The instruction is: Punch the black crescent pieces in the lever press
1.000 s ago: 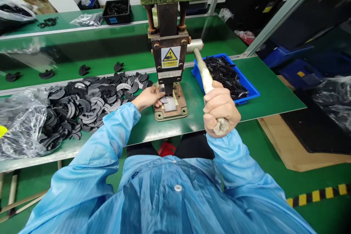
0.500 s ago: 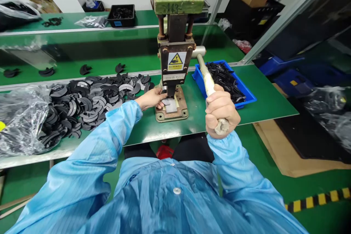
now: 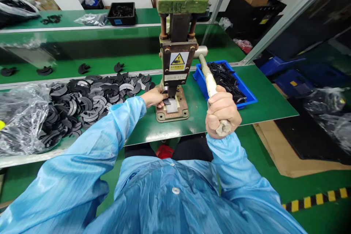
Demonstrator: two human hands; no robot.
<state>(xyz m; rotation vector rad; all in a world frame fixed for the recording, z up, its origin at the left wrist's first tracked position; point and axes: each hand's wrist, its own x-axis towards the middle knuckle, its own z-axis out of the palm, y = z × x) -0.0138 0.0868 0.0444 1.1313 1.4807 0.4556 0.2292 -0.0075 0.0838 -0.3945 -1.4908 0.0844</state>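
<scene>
crescent pile (image 3: pixel 87 100) left of press (image 3: pixel 177 62)

A yellow warning triangle with a black hand-crush symbol is shown on a white label (image 3: pixel 178 61) fixed to the dark front plate of the hand press (image 3: pixel 178 47), which stands near the middle of the green bench (image 3: pixel 263 98). A line of small print is carried under the triangle, too small to be read. A second, narrow white strip (image 3: pixel 175 77) with dark characters is seen just below it; these cannot be made out. Raised characters resembling "7143" are cast into the green top block (image 3: pixel 182 4) of the press. No other writing can be read.
</scene>
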